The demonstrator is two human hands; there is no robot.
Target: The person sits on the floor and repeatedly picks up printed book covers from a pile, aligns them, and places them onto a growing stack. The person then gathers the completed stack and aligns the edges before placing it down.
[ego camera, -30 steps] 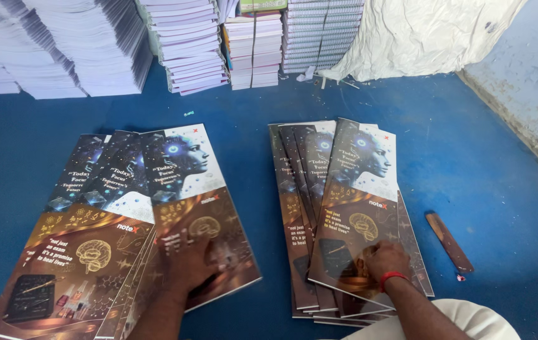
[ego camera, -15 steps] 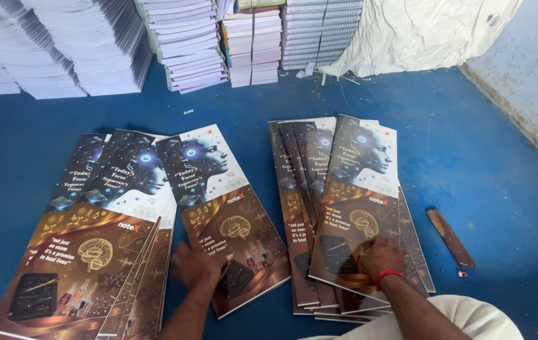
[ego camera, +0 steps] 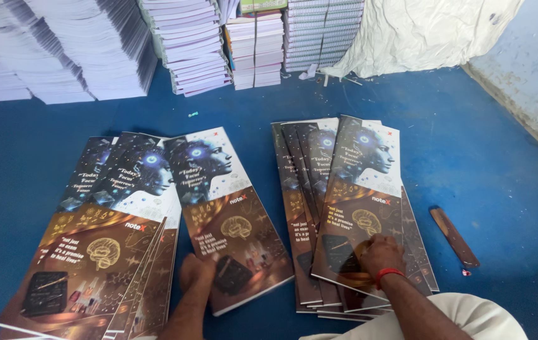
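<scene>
On the blue floor (ego camera: 483,151), a fanned left pile of covers (ego camera: 102,252) lies beside a single printed cover sheet (ego camera: 228,214), its lower edge under the left hand (ego camera: 198,277) (fingers flat, pressing, not pinching). The right hand (ego camera: 379,255) rests spread on the right pile (ego camera: 351,208). The sheet looks light, glossy, bendable; best slid or lifted by an edge

Single head-worn view, looking steeply down and forward, close above blue floor (ego camera: 483,157), paper stacks (ego camera: 92,50) beyond
</scene>
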